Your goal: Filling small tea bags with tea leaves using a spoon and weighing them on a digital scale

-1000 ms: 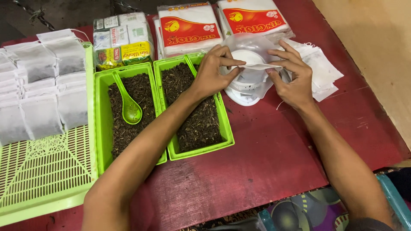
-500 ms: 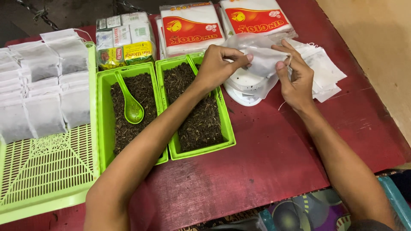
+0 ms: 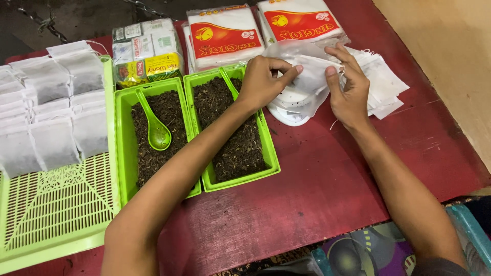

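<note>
Empty white pouch [image 3: 313, 76] pinched by both hands' fingers [image 3: 294, 70] beside tea-filled green trays [image 3: 269, 148].

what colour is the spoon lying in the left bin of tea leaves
The spoon is bright green, matching its bin. The head view shows it clearly.

Two flat white packets with red labels [image 3: 224, 35] [image 3: 300, 21] lie side by side at the table's far edge — left of them a clear-wrapped bundle of small boxes [image 3: 147, 48], white, yellow and green

Empty filter bag [image 3: 313, 71] now lifted, pulled open.
</note>
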